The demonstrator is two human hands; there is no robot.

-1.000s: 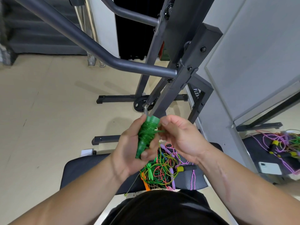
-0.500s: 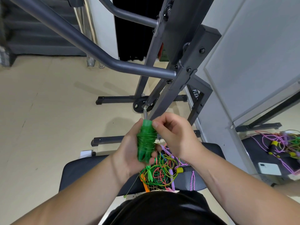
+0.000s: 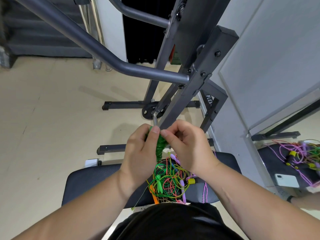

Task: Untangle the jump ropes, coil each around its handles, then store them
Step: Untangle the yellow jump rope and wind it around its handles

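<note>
A green jump rope (image 3: 160, 148), coiled tightly around its handles, stands nearly upright between my hands. My left hand (image 3: 138, 153) grips the bundle from the left, thumb pressed on its top. My right hand (image 3: 187, 146) pinches the rope's end at the top of the coil, fingers curled. Below them a tangle of green, yellow, orange and purple jump ropes (image 3: 170, 181) lies on the black bench pad (image 3: 90, 181).
A grey steel gym frame (image 3: 188, 80) rises just beyond my hands, with a metal pin (image 3: 155, 119) sticking out near them. At the right a mirror reflects the rope pile (image 3: 299, 155) and a white phone (image 3: 286, 180). Beige floor lies to the left.
My hands have turned the green bundle more upright. My left thumb moved onto its top, and my right fingers closed in on the upper end of the coil.
</note>
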